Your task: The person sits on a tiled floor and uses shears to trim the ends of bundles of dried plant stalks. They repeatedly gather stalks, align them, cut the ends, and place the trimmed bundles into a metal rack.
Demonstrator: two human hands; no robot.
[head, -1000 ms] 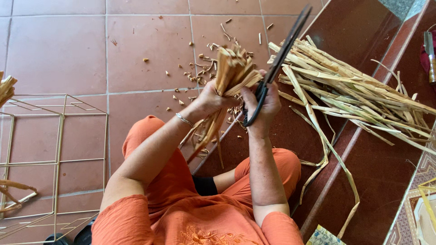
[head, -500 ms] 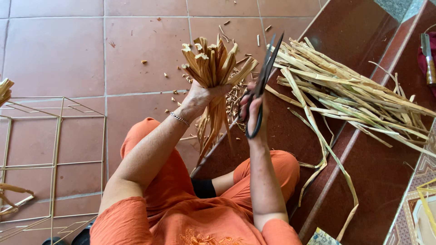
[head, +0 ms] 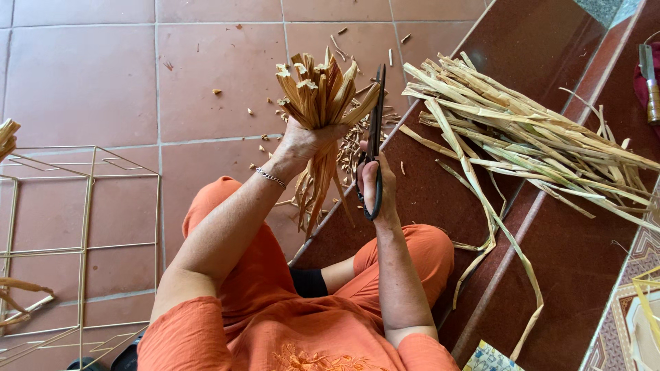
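left hand (head: 306, 141) gripping a bundle of dried leaves (head: 323, 96) tight, right hand (head: 377, 180) closed round black scissors (head: 375, 134), blades together

- The single camera sat on the person's head and looked almost straight down over the orange-clad lap (head: 275, 323).
- It faced forward and down, onto the tiled floor (head: 89, 75) at the top and left and the dark red steps (head: 550, 41) running along the right.
- It was close: the left hand (head: 306, 141) and right hand (head: 377, 180) filled the middle, and the forearms ran out at the bottom edge.
- The far right edge was cropped, so what lay there perhaps went unseen.
- No second view shared the scene.
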